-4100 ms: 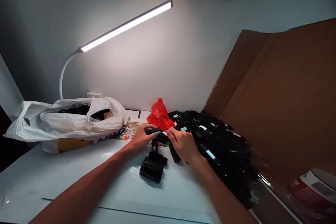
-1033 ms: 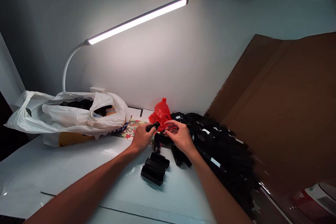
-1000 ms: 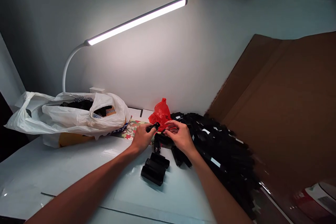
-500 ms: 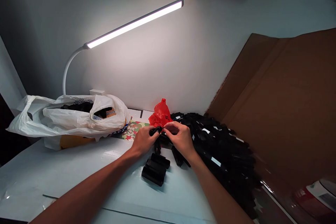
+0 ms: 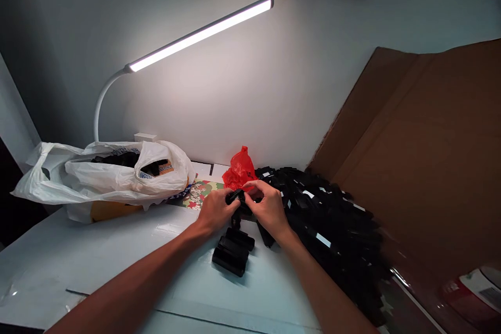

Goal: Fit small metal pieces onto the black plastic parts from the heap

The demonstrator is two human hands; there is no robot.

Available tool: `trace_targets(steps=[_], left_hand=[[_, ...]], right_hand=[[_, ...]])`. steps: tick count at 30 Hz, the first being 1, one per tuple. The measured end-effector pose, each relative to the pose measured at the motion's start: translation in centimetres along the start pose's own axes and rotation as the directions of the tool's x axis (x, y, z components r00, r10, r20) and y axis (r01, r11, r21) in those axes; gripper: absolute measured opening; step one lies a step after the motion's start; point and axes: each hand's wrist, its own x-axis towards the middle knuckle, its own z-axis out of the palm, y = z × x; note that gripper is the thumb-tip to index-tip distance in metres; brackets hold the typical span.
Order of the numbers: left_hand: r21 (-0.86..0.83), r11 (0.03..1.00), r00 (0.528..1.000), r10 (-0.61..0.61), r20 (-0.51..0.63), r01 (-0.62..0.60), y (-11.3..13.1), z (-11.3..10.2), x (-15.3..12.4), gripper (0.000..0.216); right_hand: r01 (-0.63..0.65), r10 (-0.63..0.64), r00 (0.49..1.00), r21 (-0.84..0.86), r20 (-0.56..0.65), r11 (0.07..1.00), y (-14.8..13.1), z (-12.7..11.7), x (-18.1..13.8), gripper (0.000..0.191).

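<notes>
My left hand (image 5: 214, 210) and my right hand (image 5: 267, 209) meet at the middle of the white table (image 5: 117, 250), both pinching one small black part (image 5: 236, 197) between their fingertips. Just below the hands lies a short stack of the same black parts (image 5: 233, 251). To the right spreads a big heap of black parts (image 5: 332, 224), some with white labels. A crumpled red plastic bag (image 5: 239, 169) sits right behind my fingers.
A white plastic bag (image 5: 105, 177) holding dark items lies at the left, over a yellow object. A lit white desk lamp (image 5: 199, 34) arches overhead. A brown cardboard flap (image 5: 422, 156) rises at the right. A patterned sheet (image 5: 198, 193) lies by the bag.
My hands have drawn together: a second ago they were slightly apart, the left holding the black part; now both grip it. The view has shifted a little.
</notes>
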Motion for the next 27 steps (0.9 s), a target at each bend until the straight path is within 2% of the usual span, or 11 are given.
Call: trace_targets(steps=[9,12,15,19,22,27], left_hand=[[0.021,1.0,1.0,0.012,0.01,-0.012,0.0,0.1,-0.1,0.018],[-0.111,0.993,0.999,0.032,0.028,-0.028,-0.3,0.0,0.2,0.022],[-0.328,0.945,0.998,0.033,0.053,-0.014,-0.6,0.0,0.5,0.028],[-0.565,0.811,0.978,-0.044,0.202,0.153,-1.0,-0.1,1.0,0.039],[-0.626,0.739,0.952,-0.071,0.297,0.25,-1.1,-0.2,1.3,0.05],[-0.654,0.714,0.944,-0.029,0.329,0.25,-0.9,-0.6,1.4,0.058]], right_hand=[[-0.089,0.088,0.996,0.052,0.022,0.995,0.2,0.0,0.1,0.015],[-0.13,0.128,0.991,0.086,0.025,0.988,0.4,-0.1,0.3,0.017],[-0.176,0.162,0.982,0.174,0.094,0.969,0.6,-0.3,0.4,0.026],[-0.15,0.096,0.972,0.256,0.213,0.955,0.8,-0.6,0.5,0.031],[-0.129,0.059,0.964,0.263,0.259,0.956,1.4,-0.8,0.5,0.032],[-0.196,0.081,0.939,0.326,0.336,0.925,2.6,-1.0,0.5,0.043]])
